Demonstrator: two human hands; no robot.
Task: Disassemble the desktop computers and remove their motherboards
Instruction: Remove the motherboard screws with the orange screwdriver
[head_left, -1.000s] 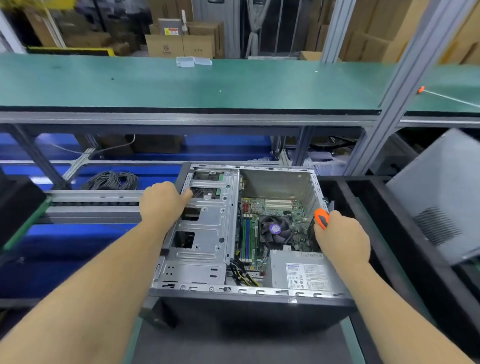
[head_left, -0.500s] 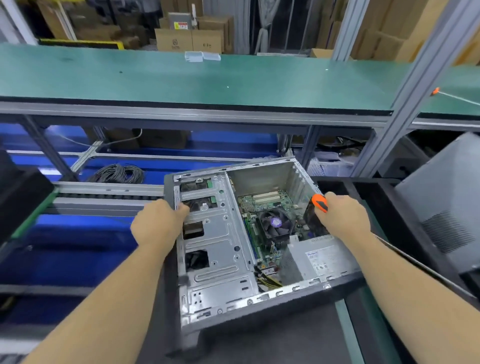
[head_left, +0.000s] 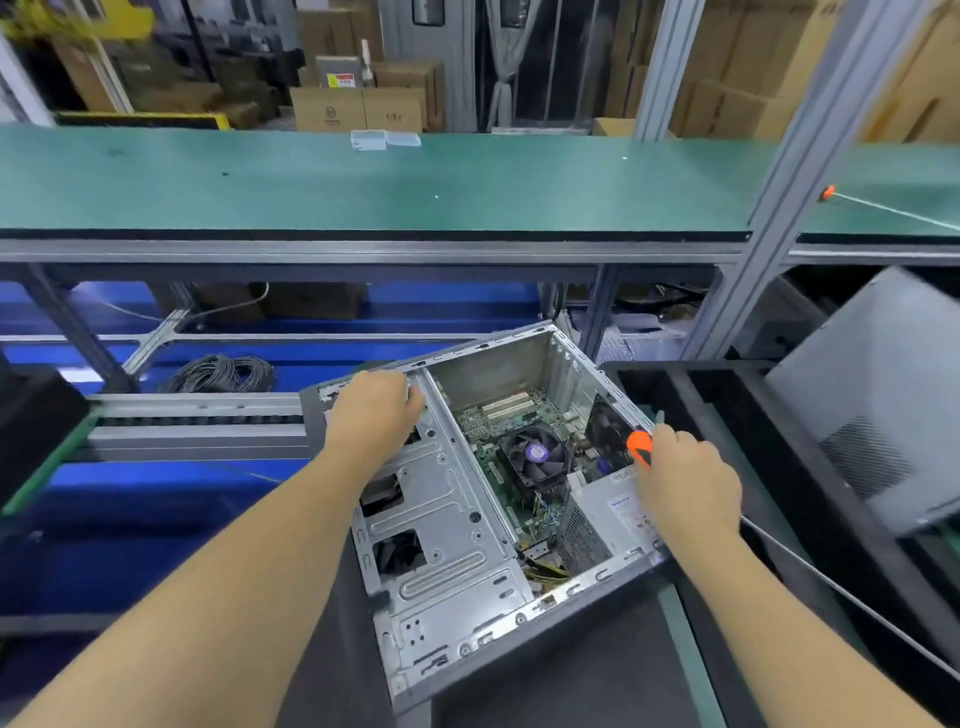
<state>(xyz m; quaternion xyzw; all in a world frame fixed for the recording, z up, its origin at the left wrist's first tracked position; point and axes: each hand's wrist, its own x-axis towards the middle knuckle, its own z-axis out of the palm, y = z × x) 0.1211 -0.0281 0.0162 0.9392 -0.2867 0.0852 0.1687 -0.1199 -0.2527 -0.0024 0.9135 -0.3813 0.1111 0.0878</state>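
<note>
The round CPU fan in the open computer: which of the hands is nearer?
Right. The right hand is just right of the CPU fan; the left hand rests farther away, on the metal drive cage.

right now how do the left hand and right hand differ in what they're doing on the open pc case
The left hand rests on the far left corner of the open silver desktop computer case and holds no tool; the right hand grips an orange-handled screwdriver at the case's right edge. The left hand lies over the metal drive cage, the right beside the grey power supply. Both touch the same case.
</note>
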